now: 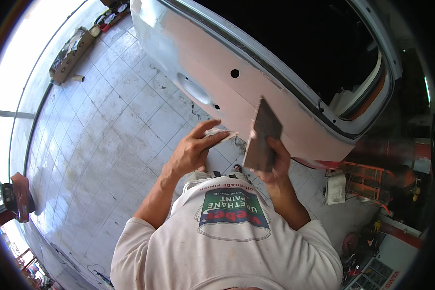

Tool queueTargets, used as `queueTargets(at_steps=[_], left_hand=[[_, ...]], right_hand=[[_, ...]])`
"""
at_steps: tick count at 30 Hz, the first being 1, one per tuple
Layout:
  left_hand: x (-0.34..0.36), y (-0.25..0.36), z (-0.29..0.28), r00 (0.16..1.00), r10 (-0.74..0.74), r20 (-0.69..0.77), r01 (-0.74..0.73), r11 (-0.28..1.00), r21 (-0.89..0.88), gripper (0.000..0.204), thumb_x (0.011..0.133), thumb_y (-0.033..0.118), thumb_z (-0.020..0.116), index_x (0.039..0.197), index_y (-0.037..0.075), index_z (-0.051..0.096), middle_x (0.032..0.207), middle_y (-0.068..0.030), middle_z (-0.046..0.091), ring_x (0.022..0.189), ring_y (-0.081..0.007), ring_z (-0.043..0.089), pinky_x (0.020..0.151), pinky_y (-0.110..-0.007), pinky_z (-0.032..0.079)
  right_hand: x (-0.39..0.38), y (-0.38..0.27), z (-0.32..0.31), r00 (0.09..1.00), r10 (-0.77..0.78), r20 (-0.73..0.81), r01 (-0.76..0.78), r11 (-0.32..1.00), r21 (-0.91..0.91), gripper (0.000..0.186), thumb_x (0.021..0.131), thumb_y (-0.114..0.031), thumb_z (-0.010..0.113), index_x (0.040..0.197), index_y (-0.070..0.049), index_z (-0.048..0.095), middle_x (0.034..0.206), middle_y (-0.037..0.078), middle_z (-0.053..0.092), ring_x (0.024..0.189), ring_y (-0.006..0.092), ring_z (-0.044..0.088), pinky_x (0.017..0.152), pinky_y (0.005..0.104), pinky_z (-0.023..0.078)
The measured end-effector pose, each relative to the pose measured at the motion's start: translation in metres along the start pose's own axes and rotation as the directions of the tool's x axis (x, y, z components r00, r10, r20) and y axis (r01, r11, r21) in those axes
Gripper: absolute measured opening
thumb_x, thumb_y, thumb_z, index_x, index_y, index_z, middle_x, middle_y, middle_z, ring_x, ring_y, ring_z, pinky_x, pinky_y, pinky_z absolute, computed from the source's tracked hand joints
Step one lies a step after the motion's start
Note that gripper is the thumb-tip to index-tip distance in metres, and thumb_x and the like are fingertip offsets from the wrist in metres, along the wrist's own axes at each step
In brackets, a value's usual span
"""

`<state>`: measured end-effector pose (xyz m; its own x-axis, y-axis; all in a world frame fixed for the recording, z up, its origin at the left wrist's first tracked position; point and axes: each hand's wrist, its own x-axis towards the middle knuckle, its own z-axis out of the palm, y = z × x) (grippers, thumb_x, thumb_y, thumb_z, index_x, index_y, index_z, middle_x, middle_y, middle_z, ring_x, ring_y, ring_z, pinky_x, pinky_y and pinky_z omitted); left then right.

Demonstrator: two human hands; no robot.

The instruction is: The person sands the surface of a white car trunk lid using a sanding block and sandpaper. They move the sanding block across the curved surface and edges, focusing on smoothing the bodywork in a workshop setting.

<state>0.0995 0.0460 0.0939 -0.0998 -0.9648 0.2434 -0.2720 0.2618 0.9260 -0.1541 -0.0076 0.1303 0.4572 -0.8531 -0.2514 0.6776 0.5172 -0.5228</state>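
Note:
My left hand (194,146) is closed around a thin, pale flat piece (223,136) with whitish stuff on it. What the piece is I cannot make out. In my right hand (277,162) is a flat, dark grey-brown plate (265,137), tilted on edge, with a pale pinkish smear along its left edge. The two hands are apart, with a gap between the piece and the plate. Just beyond them stands a car body panel (217,53), largely coated in matte pink, with a round hole and a handle recess (194,89). The plate overlaps the panel in view; contact cannot be told.
Pale tiled floor (106,116) stretches to the left. A cardboard box (71,55) with odds and ends stands at the far left. To the right are an orange metal frame (367,181) and a pale board (336,187). The car's window opening (299,43) is dark.

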Motion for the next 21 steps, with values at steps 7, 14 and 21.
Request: queueTargets(at_steps=[7,14,21], left_hand=[[0.085,-0.042,-0.036,0.848,-0.442,-0.292,0.09,0.663,-0.743,0.031,0.099,0.005,0.072,0.127,0.0,0.061,0.111,-0.0091,0.069,0.1,-0.0189,0.071,0.084,-0.034,0.062],[0.166,-0.068,-0.037,0.836,-0.471,-0.282,0.153,0.693,-0.704,0.04,0.095,0.005,0.074,0.133,-0.002,0.061,0.116,-0.0149,0.069,0.096,-0.0249,0.073,0.08,-0.038,0.066],[0.166,-0.048,0.005,0.845,-0.467,-0.26,0.23,0.757,-0.611,0.047,0.094,0.005,0.072,0.138,-0.003,0.058,0.119,-0.0177,0.069,0.1,-0.0272,0.074,0.08,-0.039,0.068]], right_hand=[[-0.051,-0.073,-0.032,0.927,-0.375,-0.012,0.362,0.904,-0.226,0.059,0.095,-0.007,0.061,0.152,0.001,0.047,0.134,0.02,0.064,0.118,0.0328,0.069,0.1,0.0495,0.06],[-0.11,-0.075,-0.058,0.816,-0.509,-0.274,0.368,0.823,-0.432,0.054,0.092,-0.01,0.062,0.144,0.002,0.055,0.128,0.018,0.069,0.114,0.0294,0.069,0.101,0.0452,0.059],[-0.141,-0.12,-0.087,0.722,-0.613,-0.321,0.384,0.741,-0.551,0.055,0.087,-0.014,0.064,0.139,0.004,0.06,0.127,0.019,0.069,0.114,0.031,0.069,0.1,0.0435,0.057]])
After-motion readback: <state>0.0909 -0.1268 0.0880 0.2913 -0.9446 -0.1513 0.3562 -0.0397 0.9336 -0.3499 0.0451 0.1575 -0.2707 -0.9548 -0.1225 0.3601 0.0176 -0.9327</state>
